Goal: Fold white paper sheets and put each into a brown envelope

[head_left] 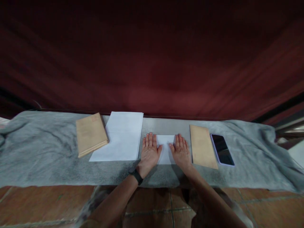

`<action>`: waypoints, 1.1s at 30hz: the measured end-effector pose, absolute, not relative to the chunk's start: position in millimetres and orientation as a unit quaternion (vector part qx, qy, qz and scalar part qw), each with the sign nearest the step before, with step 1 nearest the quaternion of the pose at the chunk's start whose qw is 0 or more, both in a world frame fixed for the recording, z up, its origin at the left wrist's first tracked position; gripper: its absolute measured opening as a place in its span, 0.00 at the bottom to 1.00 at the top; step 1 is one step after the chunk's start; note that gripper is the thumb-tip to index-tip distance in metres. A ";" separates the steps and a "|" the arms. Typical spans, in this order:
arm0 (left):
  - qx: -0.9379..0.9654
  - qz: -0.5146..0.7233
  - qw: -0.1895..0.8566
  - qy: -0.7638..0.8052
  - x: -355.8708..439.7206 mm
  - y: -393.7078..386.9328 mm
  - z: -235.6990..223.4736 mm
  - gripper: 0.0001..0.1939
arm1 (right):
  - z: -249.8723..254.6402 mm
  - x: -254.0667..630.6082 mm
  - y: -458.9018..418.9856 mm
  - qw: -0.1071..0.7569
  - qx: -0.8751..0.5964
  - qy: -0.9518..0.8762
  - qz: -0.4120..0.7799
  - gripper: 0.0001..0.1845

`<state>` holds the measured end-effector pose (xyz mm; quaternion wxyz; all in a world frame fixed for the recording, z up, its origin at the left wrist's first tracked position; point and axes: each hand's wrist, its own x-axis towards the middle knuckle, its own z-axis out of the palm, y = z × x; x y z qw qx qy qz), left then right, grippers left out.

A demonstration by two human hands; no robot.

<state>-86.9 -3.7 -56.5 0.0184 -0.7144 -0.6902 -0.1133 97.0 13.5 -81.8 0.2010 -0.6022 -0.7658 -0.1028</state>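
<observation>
A white sheet of paper (166, 153), smaller than the sheets beside it, lies flat in front of me. My left hand (150, 150) rests palm down on its left side with the fingers stretched out. On the right side, my right hand (181, 151) lies flat in the same way, thumb pointing inward. Both hands hide the sheet's side edges. Just right of my right hand is a single brown envelope (203, 146). Larger white sheets (122, 137) lie in a stack to the left of my left hand.
A stack of brown envelopes (92, 133) overlaps the white sheets at the left. A phone (222, 149) with a pale purple case lies at the right. Everything sits on a grey cloth (54, 171), wrinkled at both ends. Behind it rises a dark red surface (161, 79).
</observation>
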 end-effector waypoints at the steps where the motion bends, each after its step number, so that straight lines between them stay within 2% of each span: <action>1: -0.711 -0.112 0.021 -0.693 -86.7 -3.7 -56.2 0.34 | -81.2 99.2 13.3 0.203 -0.606 -0.763 -0.101 0.36; 7: -0.712 -0.110 0.026 -0.693 -85.7 -4.3 -54.4 0.35 | -69.7 96.6 9.3 0.217 -0.604 -0.761 -0.090 0.35; 14: -0.718 -0.128 0.032 -0.684 -86.5 -6.1 -52.9 0.31 | -67.5 67.7 -3.0 0.193 -0.538 -0.819 -0.052 0.29; 26: -0.735 -0.145 0.021 -0.662 -96.8 -16.0 -54.3 0.32 | -74.7 84.7 -2.9 0.181 -0.554 -0.808 -0.079 0.33; 33: -0.847 -0.128 -0.025 -0.516 -109.0 -42.8 -37.1 0.32 | -75.2 91.8 -3.6 0.169 -0.520 -0.831 -0.101 0.32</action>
